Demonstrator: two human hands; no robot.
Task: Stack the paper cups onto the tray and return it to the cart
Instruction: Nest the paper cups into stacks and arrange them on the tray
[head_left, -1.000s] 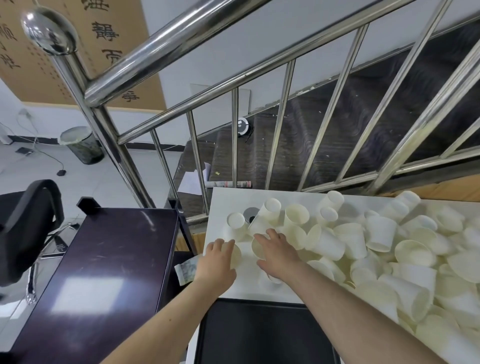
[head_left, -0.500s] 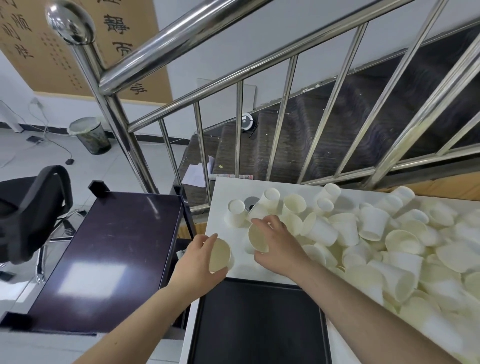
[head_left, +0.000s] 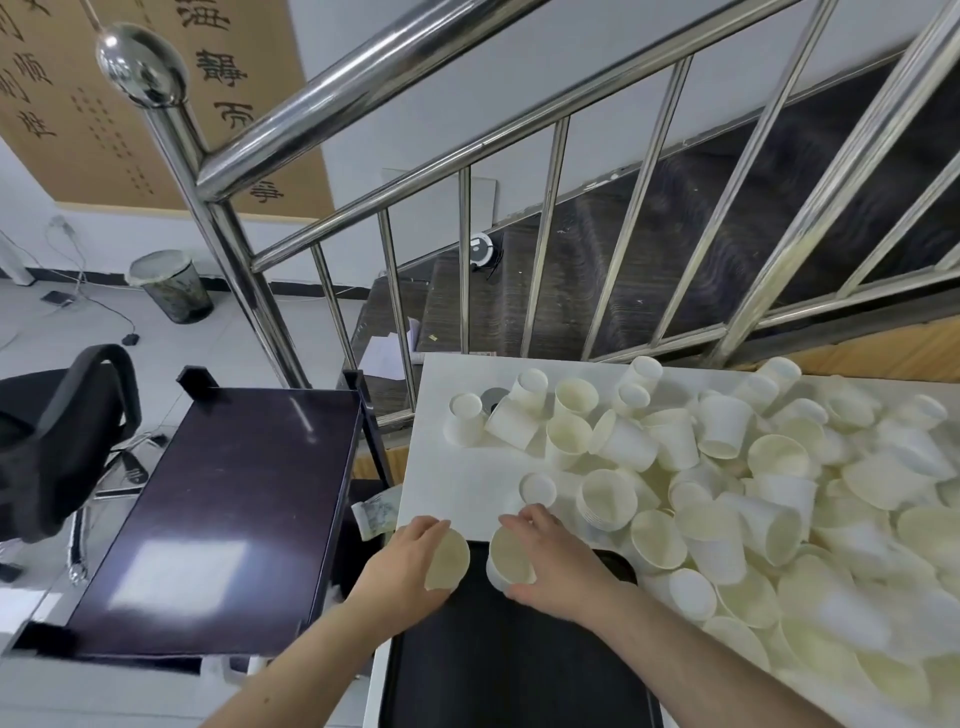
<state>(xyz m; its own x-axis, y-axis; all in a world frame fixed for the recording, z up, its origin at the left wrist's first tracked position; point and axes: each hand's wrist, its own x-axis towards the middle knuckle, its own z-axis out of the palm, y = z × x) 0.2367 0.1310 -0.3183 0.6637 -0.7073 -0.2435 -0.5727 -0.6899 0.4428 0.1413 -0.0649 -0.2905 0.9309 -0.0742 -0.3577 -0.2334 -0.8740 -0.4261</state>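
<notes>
Left hand: the left hand (head_left: 402, 564) grips one paper cup (head_left: 448, 560) tipped on its side, mouth facing 3 o'clock, over the far-left corner of the tray.
Right hand: the right hand (head_left: 558, 564) curls round a second cup (head_left: 510, 556), mouth facing 9 o'clock; the two cup mouths sit just beside each other, not touching.
Tray: the black tray (head_left: 514, 670) lies on the near edge of the white table (head_left: 462, 483); nothing rests flat in its visible part.
Loose cups: a heap of white paper cups (head_left: 727, 467) spreads from 12 to 4 o'clock of the hands, some upright, many tipped; too many and too overlapped to count.
Nested stack: one short stack (head_left: 608, 499) stands at 1 o'clock of the right hand.
Cart: the dark cart (head_left: 218, 519) stands at 9 o'clock, its top shelf bare.
Held cups: two, one per hand.
</notes>
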